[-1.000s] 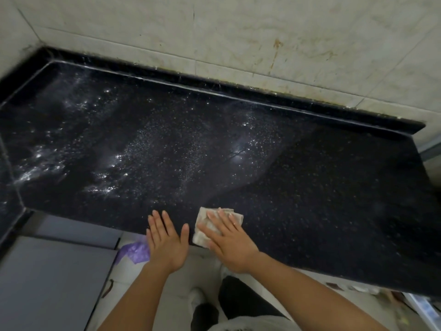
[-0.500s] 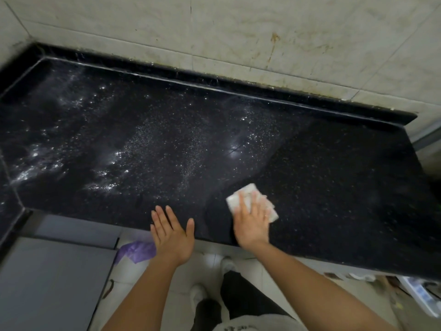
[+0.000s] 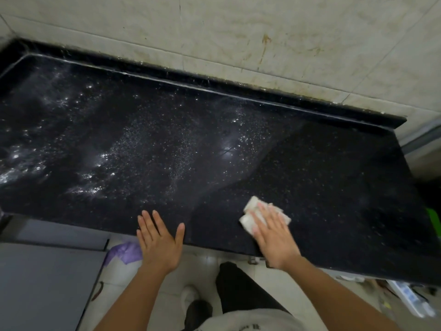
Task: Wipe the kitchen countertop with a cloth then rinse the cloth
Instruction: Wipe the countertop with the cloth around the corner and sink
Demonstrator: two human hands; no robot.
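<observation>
Cloth [image 3: 249, 212]: pale and folded, it lies flat on the dark surface [image 3: 334, 168] near the front edge, under the right fingers [image 3: 262, 211]. Two folded corners poke out to their left.
Right hand [image 3: 272, 235]: the fingers are straight and released, pressing down on the cloth rather than curling round it. The hand is slightly blurred.
Change: a second ago the cloth sat just beside the left thumb. It has since slid along the front edge and now lies well to that thumb's right.
Left hand [image 3: 160, 242]: the fingers are spread flat at the surface's edge, holding nothing, planted where they were before.
Specks [image 3: 143, 151]: white droplets lie scattered beyond the left fingers. The stretch beyond and right of the right fingers looks darker and plainer.
Meaning: this is probably a wiping stroke in progress, heading right. The speckled part likely still needs passes. Rinsing is not yet begun, and no tap is in view.
</observation>
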